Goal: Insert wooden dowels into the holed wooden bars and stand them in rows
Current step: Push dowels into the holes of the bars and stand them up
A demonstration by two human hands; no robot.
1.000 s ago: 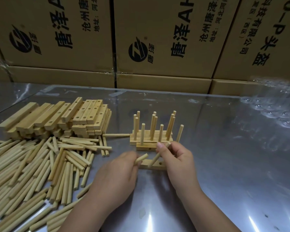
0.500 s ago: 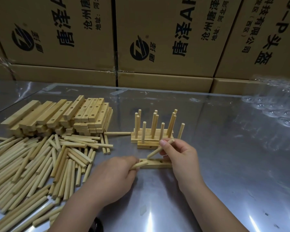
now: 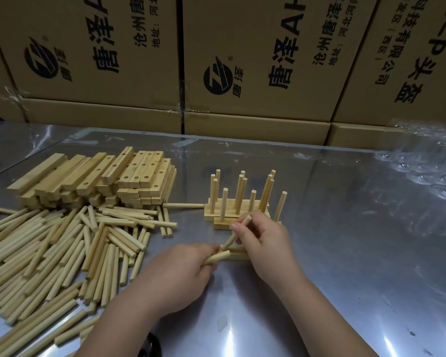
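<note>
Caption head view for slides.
Right hand angles a pale round wooden dowel at a holed wooden bar; left hand holds a second dowel.

One wide-angle view, worn on the head, looks forward and down from above and behind the hands. It sits near: both forearms enter at the bottom edge, and the left hand (image 3: pixel 175 276), gripping the left dowel (image 3: pixel 219 256), and the right hand (image 3: pixel 264 243), pinching the right dowel (image 3: pixel 229 240), fill the lower middle. Left of the fingers the frame takes in the loose dowels (image 3: pixel 49 253); beyond the fingertips, the table (image 3: pixel 345 253) and a wall of cardboard boxes (image 3: pixel 255 60).
</note>
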